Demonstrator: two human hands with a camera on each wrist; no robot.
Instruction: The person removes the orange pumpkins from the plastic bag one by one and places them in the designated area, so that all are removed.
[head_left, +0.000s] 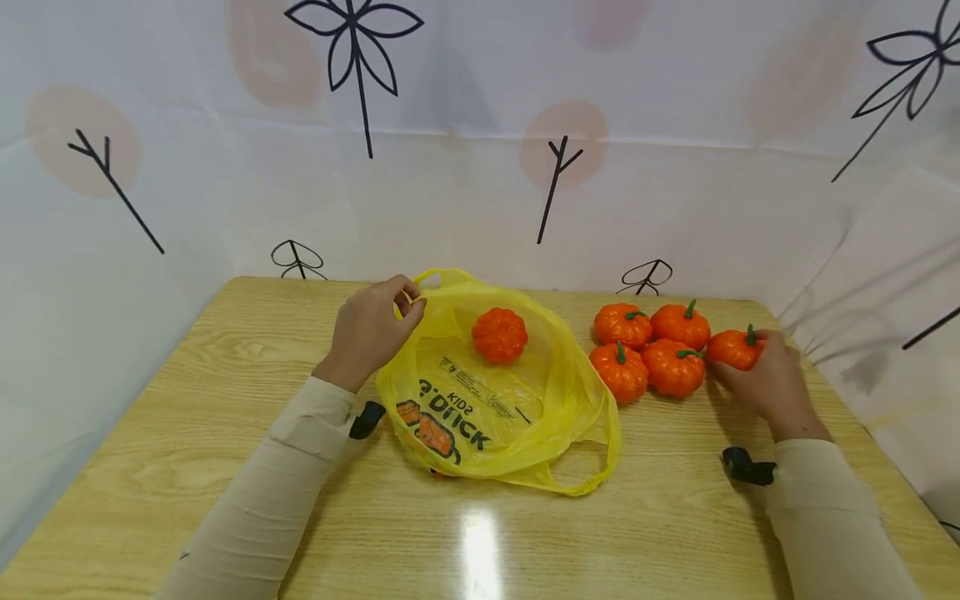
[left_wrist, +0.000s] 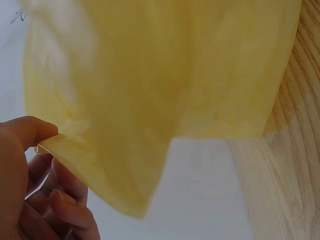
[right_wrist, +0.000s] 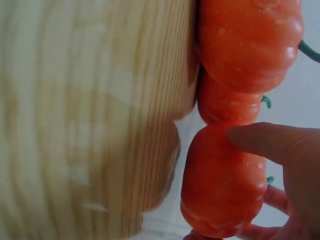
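Note:
My left hand [head_left: 375, 329] pinches the rim of a yellow plastic bag [head_left: 525, 450] between thumb and fingers; the left wrist view shows the pinched edge of the bag [left_wrist: 125, 165] close up. Inside the bag, which lies with its mouth spread wide, is one orange toy pumpkin [head_left: 499, 336]. Over on the right, my right hand [head_left: 776, 383] grips another small orange pumpkin [head_left: 735, 350] with a green stem, thumb on its near side and fingers around the far side. In the right wrist view this gripped pumpkin [right_wrist: 222, 185] sits beside two others.
Several more orange pumpkins [head_left: 675, 368] stand in a cluster between the bag and my right hand. All rest on a wooden table [head_left: 225, 400]. Behind the table hangs a pale cloth [head_left: 450, 208] with plant drawings.

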